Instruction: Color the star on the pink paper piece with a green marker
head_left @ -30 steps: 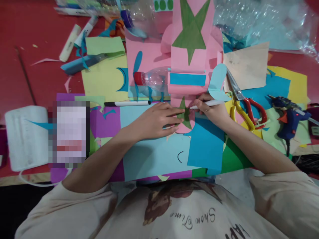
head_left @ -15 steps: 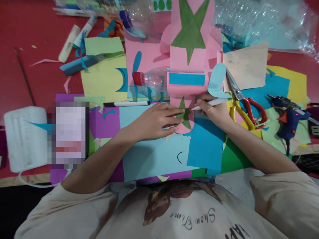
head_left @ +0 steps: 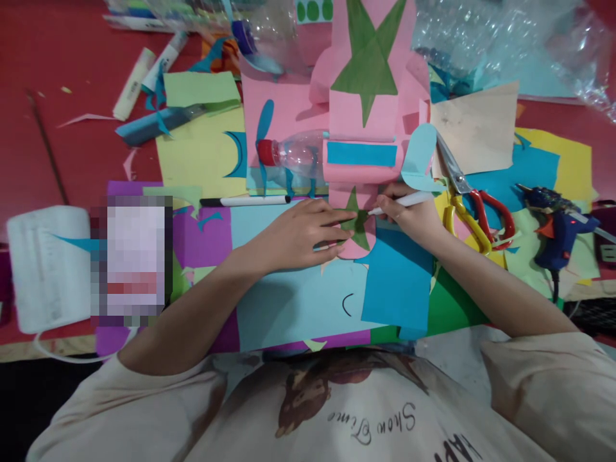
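Note:
My left hand (head_left: 308, 234) lies flat with its fingers stretched out, the fingertips resting on a green paper star (head_left: 355, 221). That star sits on a rounded pink paper strip (head_left: 355, 251), the lower end of a larger pink paper piece. Between the fingers of my right hand (head_left: 409, 208) is a white marker (head_left: 409, 199), its tip at the right edge of the star. Above both hands a plastic bottle (head_left: 301, 155) with a red cap lies sideways under pink paper bearing a blue strip (head_left: 362, 154). A bigger green star (head_left: 368, 64) is farther up.
Scissors (head_left: 474, 218) with red and yellow handles and a blue glue gun (head_left: 561, 237) lie at the right. A capped marker (head_left: 245, 201) is above my left hand. Light blue paper (head_left: 298, 308) spreads below my hands. Glue sticks (head_left: 135, 83) and bubble wrap (head_left: 520, 45) lie farther back.
Almost nothing differs. The marker and the fingers of my right hand have shifted very slightly at the star's edge; my left hand keeps its place.

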`<state>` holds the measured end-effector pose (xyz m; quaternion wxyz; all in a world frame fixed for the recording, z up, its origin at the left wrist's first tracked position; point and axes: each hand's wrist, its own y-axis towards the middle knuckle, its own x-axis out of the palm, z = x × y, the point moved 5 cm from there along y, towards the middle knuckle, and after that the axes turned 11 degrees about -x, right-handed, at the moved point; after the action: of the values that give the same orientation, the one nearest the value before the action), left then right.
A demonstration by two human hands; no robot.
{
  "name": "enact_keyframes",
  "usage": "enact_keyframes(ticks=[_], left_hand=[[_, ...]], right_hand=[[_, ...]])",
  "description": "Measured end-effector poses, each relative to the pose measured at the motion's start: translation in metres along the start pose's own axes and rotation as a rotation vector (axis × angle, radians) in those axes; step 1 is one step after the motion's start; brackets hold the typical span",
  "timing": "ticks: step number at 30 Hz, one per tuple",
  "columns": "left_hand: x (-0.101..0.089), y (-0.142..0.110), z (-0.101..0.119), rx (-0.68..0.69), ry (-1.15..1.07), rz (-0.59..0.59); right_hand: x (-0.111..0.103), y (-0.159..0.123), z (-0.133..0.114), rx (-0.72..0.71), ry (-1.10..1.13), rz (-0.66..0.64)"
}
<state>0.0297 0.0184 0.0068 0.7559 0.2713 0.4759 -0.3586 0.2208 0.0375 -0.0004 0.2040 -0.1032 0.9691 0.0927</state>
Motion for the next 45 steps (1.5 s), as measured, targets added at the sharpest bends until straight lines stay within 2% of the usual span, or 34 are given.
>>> enact_keyframes(ticks=[5,11,18,24,27,34,45], left_hand=[[0.0001,-0.0006,0.0003,0.003,0.010,0.006],[-0.0004,-0.0012,0.0015,0.035,0.022,0.040],[0.0005,-0.0004,0.0006,0.005,0.015,0.000],[-0.0010,-0.0011,0.0021,0.049,0.041,0.062],[-0.0004,-0.0011,0.0015,0.042,0.038,0.056],[-0.0003,-0.0007,0.0004,0.007,0.008,0.009],[0.0015,-0.0014,0.0000,0.031,0.031,0.032]], right_hand=[[0.0004,-0.0005,0.0001,0.054,0.059,0.006],[-0.0024,-0.0021,0.0010,0.038,0.083,0.099],[-0.0002,-0.0016,-0.0013,-0.014,0.028,0.034],[-0.0013,0.0001,-0.0017,-0.027,-0.007,0.013],[-0.0012,0.0004,-0.0008,-0.018,0.015,0.012],[-0.0040,-0.0019,-0.0007,-0.024,0.056,0.123],[-0.0014,0.0002,-0.0047,-0.080,-0.032,0.043]])
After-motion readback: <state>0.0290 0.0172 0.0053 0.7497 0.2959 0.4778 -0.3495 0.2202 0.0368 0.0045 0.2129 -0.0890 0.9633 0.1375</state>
